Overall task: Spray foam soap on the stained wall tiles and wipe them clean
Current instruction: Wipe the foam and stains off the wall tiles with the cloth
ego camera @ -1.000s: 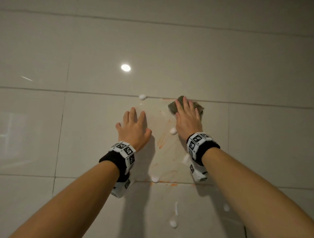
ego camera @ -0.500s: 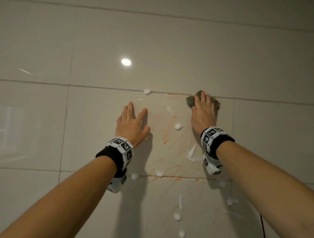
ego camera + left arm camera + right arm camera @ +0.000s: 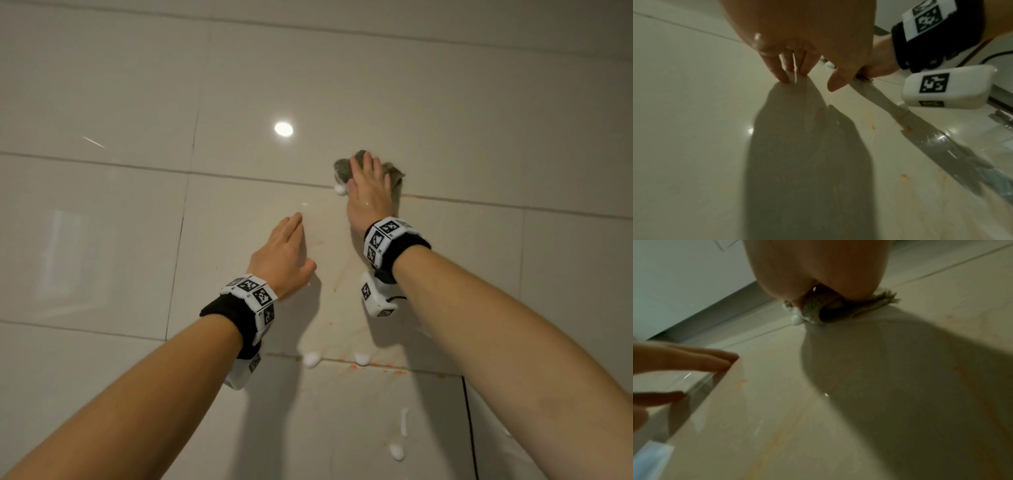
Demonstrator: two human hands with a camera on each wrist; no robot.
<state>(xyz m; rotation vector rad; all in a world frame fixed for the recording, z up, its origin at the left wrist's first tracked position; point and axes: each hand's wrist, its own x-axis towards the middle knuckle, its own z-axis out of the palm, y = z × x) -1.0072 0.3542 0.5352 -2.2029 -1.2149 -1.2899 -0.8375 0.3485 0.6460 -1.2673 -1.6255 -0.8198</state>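
My right hand (image 3: 369, 185) lies flat with straight fingers on a grey-green cloth (image 3: 342, 168) and presses it against the wall at the upper grout line. A white foam blob (image 3: 340, 190) touches the cloth's lower left edge. From the right wrist, the cloth (image 3: 813, 311) bunches under my palm with foam (image 3: 796, 319) beside it. My left hand (image 3: 286, 246) rests flat on the stained tile (image 3: 335, 322), fingers together, holding nothing. Its fingertips (image 3: 786, 76) touch the glossy tile. Faint orange streaks (image 3: 342, 270) run between my hands.
More foam blobs (image 3: 311, 359) sit on the lower grout line beside orange specks (image 3: 376, 365). Another foam blob (image 3: 397, 452) and a drip lie on the tile below. A ceiling light reflection (image 3: 283, 129) shines on the upper tile. A dark vertical joint (image 3: 469, 428) runs at lower right.
My right hand has slid the cloth left along the upper grout line until it meets the top foam blob. My left hand's fingers have drawn together.
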